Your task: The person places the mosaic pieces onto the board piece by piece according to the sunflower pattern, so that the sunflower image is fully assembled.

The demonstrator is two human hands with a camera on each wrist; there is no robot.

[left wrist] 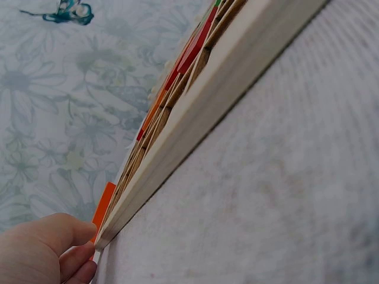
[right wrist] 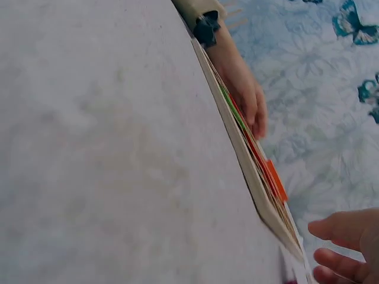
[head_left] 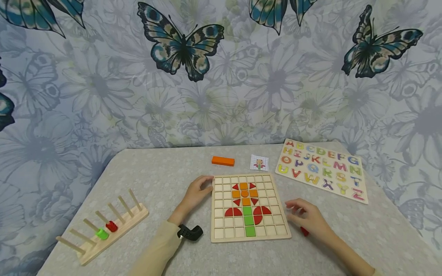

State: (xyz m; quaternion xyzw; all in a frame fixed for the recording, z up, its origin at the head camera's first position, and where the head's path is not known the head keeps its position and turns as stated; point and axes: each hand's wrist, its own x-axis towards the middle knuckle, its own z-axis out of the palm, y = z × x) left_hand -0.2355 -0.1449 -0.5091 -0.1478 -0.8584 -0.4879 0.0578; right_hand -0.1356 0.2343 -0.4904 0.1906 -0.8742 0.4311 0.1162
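A wooden grid board (head_left: 220,233) lies on the table, bearing a flower pattern of orange squares (head_left: 243,186), red triangles (head_left: 252,186), green squares (head_left: 248,220) and red quarter-round pieces (head_left: 258,219). At its far left corner, my left hand (head_left: 194,194) holds the edge with thumb and fingers. My right hand (head_left: 309,216) hovers just beside the right edge, its fingers loosely bent and apart in the right wrist view. Beneath that hand a red piece (head_left: 304,231) shows partly on the table; another bit of red shows between thumb and fingers, mostly hidden.
Behind the board are an orange block (head_left: 223,161) and a small pattern card (head_left: 259,163). An alphabet puzzle board (head_left: 321,168) lies at the back right. To the left stands a wooden peg rack (head_left: 115,234) with a green and a red ring. Butterfly-printed cloth (head_left: 183,115) hangs behind.
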